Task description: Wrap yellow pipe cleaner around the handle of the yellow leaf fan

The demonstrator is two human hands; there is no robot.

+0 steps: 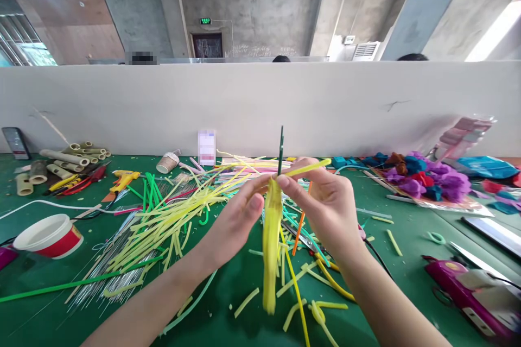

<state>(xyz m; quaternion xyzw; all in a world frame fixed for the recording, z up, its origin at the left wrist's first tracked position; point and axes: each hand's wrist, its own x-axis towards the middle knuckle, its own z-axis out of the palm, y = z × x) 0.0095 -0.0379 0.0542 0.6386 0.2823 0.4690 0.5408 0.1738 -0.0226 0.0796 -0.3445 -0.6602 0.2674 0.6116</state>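
My left hand [240,216] and my right hand [325,206] meet above the green table [407,227], fingers pinched together. Between them they hold a bunch of yellow pipe cleaners [271,244] that hangs down, blurred at its lower end. A thin dark green stem [280,151] sticks straight up from the pinch. A single yellow pipe cleaner [309,168] runs over my right hand's fingers. An orange pipe cleaner piece [300,225] lies slanted just below my right hand.
Loose yellow and green pipe cleaners [171,211] and wire rods litter the table. A red-and-white cup [51,235] stands left, paper tubes [73,157] and a yellow glue gun [124,177] behind. Purple and blue pipe-cleaner flowers [423,178] lie right; a pink glue gun [468,287] lies near right.
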